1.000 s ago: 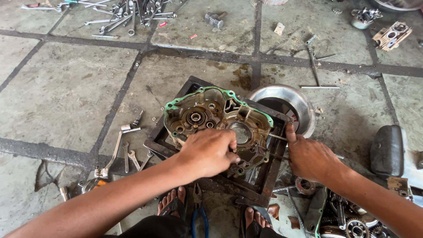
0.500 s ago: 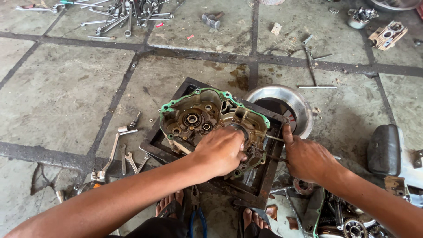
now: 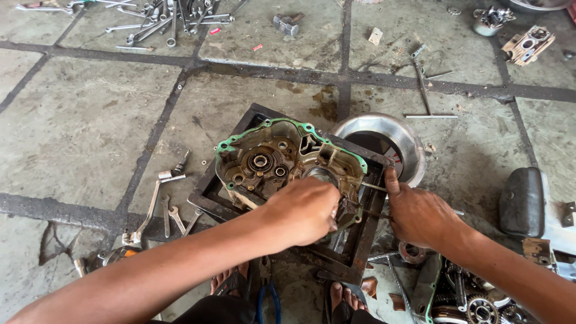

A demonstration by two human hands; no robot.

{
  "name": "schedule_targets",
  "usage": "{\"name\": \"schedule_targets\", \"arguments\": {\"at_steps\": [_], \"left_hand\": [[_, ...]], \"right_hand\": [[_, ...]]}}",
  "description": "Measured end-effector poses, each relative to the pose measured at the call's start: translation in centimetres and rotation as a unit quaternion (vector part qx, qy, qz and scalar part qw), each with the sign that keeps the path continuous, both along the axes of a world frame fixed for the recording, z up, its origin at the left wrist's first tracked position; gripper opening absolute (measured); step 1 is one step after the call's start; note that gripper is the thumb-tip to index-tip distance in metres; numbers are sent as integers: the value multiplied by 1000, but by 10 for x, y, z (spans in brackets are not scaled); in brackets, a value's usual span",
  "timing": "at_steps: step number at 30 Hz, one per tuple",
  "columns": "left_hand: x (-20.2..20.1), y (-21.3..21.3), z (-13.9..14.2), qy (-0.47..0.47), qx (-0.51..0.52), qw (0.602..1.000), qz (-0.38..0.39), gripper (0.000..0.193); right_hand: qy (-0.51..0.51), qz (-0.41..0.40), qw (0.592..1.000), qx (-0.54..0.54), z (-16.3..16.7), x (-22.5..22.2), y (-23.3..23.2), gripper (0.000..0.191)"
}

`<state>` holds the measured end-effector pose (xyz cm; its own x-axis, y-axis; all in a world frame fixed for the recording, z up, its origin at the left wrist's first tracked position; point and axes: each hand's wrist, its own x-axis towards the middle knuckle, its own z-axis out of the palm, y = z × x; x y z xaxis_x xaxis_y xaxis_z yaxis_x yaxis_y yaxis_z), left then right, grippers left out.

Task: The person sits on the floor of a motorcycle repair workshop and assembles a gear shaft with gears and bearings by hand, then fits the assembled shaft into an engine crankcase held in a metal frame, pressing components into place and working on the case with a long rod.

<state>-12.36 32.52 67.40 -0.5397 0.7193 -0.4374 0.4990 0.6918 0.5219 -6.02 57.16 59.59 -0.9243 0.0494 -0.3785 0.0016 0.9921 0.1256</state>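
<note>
1. One wide floor of grey stone slabs [image 3: 78, 114] with dark joints fills the view; it is stained and oily near the middle.
2. Next in size, a square black metal frame [image 3: 207, 198] lies flat on the floor; on it rests an engine crankcase half [image 3: 270, 159], open side up, rimmed by a green gasket, with bearings and round bores showing inside.
3. Just behind the frame's far right corner lies a shiny round metal drum [image 3: 408, 141]; a dark rounded cover [image 3: 523, 201] lies well to the right.
4. The left hand [image 3: 303, 210] reaches over the near right part of the crankcase half, fingers curled down and closed over something on the casing; what it grips is hidden under the hand, so I cannot tell.
5. The right hand [image 3: 420, 213] sits at the frame's right edge, thumb stretched up along it, fingers folded around a thin metal rod [image 3: 372, 187] that points left toward the casing.
6. A pile of spanners [image 3: 168, 18] lies far off at the top left; a long T-handled wrench [image 3: 426, 90] lies beyond the drum.
7. Left of the frame lie a kick lever [image 3: 150, 207] and small spanners [image 3: 174, 219]; blue-handled pliers [image 3: 267, 297] lie between the bare feet at the bottom edge.
8. Gears and small engine parts [image 3: 474, 303] crowd the bottom right corner.
</note>
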Motion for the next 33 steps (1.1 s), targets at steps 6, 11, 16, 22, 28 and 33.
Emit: {"name": "schedule_targets", "arguments": {"at_steps": [6,11,16,22,28,33], "left_hand": [[2,-32,13,-141,20,987,-69,10],[17,-63,-7,-111,9,988,-107,17],[16,-63,-17,34,125,990,-51,15],[16,-35,6,159,-55,985,-26,46],[19,-21,16,182,-104,978,-20,64],[13,-26,-1,128,-111,985,-22,53]], "right_hand": [[-24,-8,1000,1,4,4,-1,105],[-28,-11,1000,1,7,6,-1,106],[-16,-3,1000,2,6,4,-4,106],[-28,-7,1000,3,5,3,-5,106],[-1,7,1000,-12,3,3,2,108],[5,9,1000,-21,0,3,10,109]]}}
